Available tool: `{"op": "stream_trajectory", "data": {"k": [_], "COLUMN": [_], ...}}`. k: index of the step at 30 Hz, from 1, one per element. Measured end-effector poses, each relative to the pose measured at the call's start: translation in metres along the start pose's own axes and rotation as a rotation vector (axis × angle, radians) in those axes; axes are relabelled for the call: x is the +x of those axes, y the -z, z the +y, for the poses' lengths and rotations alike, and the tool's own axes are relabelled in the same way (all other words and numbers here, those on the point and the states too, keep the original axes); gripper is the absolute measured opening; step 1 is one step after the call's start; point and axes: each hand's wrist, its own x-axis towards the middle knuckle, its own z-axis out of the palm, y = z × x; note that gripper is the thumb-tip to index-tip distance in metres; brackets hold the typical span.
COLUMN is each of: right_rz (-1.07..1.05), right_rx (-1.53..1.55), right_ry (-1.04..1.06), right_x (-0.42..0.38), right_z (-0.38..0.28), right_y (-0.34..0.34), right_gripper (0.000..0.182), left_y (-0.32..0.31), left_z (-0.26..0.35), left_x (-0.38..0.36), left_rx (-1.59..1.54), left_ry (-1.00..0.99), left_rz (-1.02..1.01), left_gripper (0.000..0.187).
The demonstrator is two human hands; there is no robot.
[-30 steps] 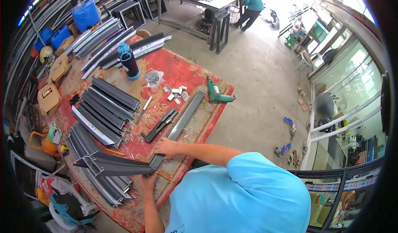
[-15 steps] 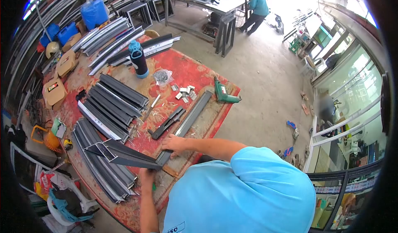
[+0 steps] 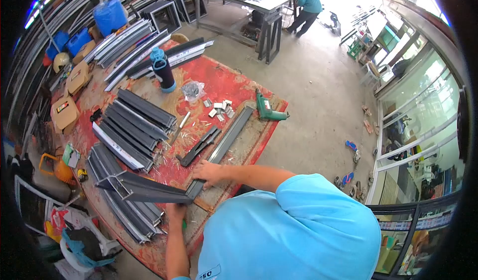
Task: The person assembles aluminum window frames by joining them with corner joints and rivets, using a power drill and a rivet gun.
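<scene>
My right hand (image 3: 208,173) presses down on a long grey metal profile (image 3: 231,134) that lies along the right side of the red table. Its fingers are bent over the bar. At the bar's near end, a second dark profile (image 3: 149,189) meets it at a corner and reaches left over the stacked profiles. My left hand (image 3: 175,213) is beneath the near end of this second profile, its fingers mostly hidden by it. Just left of the long bar lies a black clamp-like tool (image 3: 199,146).
A green drill (image 3: 270,109) lies at the table's right corner, near small metal pieces (image 3: 221,109). A dark bottle (image 3: 162,71) stands farther back. Stacked profiles (image 3: 134,125) cover the left side. Another person (image 3: 308,6) stands by the far workbench (image 3: 271,13).
The left end of the second profile has dropped slightly and turned. My hands stay in nearly the same places. The view has shifted a little.
</scene>
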Motion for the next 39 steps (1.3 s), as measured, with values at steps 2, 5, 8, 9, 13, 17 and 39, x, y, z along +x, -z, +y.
{"op": "stream_trajectory", "data": {"k": [2,5,8,9,13,17,39], "right_rz": [-0.004,-0.034,-0.052,-0.035,-0.009,-0.081,0.001], "right_rx": [0.019,0.048,-0.063,-0.038,-0.049,-0.048,-0.127], "right_ry": [-0.014,0.005,-0.018,0.000,-0.046,-0.037,0.020], "right_x": [-0.001,-0.001,0.003,0.002,0.004,0.007,0.004], "right_z": [-0.002,-0.008,0.000,0.006,-0.005,-0.009,0.001], "right_y": [0.008,0.021,0.009,0.003,0.010,0.014,0.005], "right_gripper": [0.063,0.070,0.071,0.071,0.063,0.063,0.066], "left_y": [-0.001,-0.023,0.003,0.011,0.010,0.047,-0.028], "left_z": [-0.001,-0.021,0.012,0.021,-0.010,-0.003,0.078], "left_x": [-0.001,-0.013,-0.011,-0.012,-0.038,-0.047,-0.004], "left_rx": [0.056,-0.348,-0.192,-0.135,0.014,-0.498,-0.402], "left_ry": [0.019,0.227,0.102,0.063,0.185,0.528,0.446], "left_rz": [0.029,0.170,0.071,0.098,0.240,0.542,0.474], "left_gripper": [0.038,0.030,0.035,0.039,0.037,0.038,0.074]}}
